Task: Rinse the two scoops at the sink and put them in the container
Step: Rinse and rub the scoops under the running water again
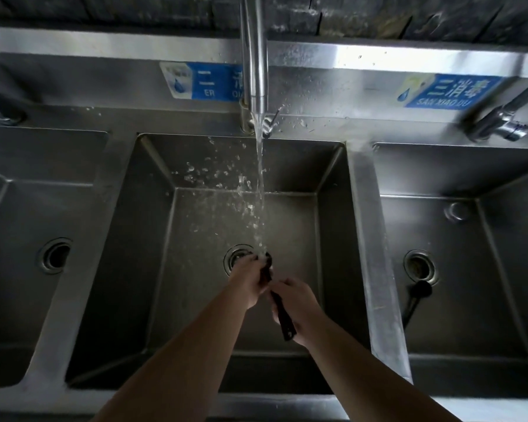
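Observation:
A black scoop [282,318] is held over the middle basin [153,269] under running water from the tap [254,56]. My right hand [296,303] grips its long handle. My left hand [250,281] is wrapped around the scoop's head, which sits in the stream and is mostly hidden by my fingers. Water splashes up and to the left. A second black scoop [416,296] lies on the floor of the right basin [500,269], just below its drain. No container is in view.
Three steel basins sit side by side, each with a round drain. Another tap [500,117] stands at the back right, and a dark fitting [0,108] at the back left. Blue labels are stuck on the backsplash.

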